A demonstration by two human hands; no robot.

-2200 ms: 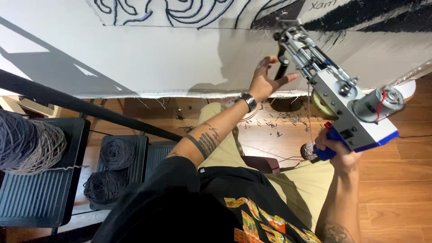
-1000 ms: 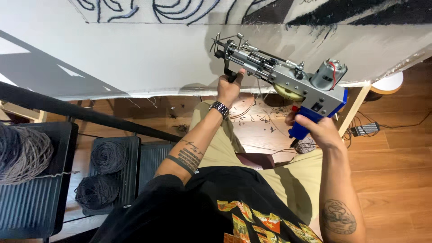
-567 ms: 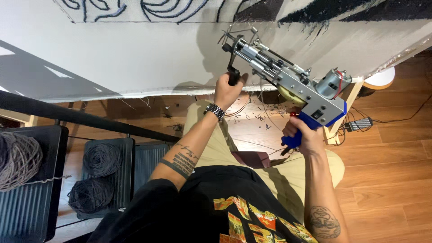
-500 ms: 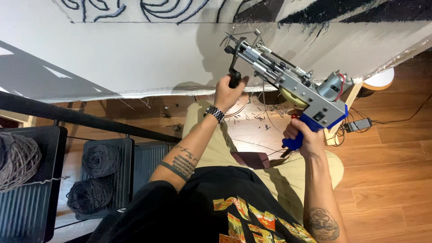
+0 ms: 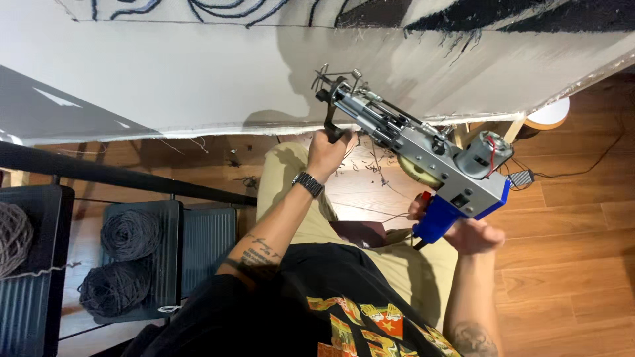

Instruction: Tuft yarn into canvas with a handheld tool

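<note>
seen from above, a person holds a tufting gun up in front of a stretched white backing cloth, its needle end just beside the fabric; contact cannot be told. the left hand is wrapped around the black front handle. the right hand is curled around the blue rear grip. the gun is a long metal frame with an exposed motor, so it likely feels rigid, fairly heavy and back-weighted; the two handles look like the safe holds, away from the moving needle. dark grey yarn balls sit in black crates at lower left, well apart.
</note>
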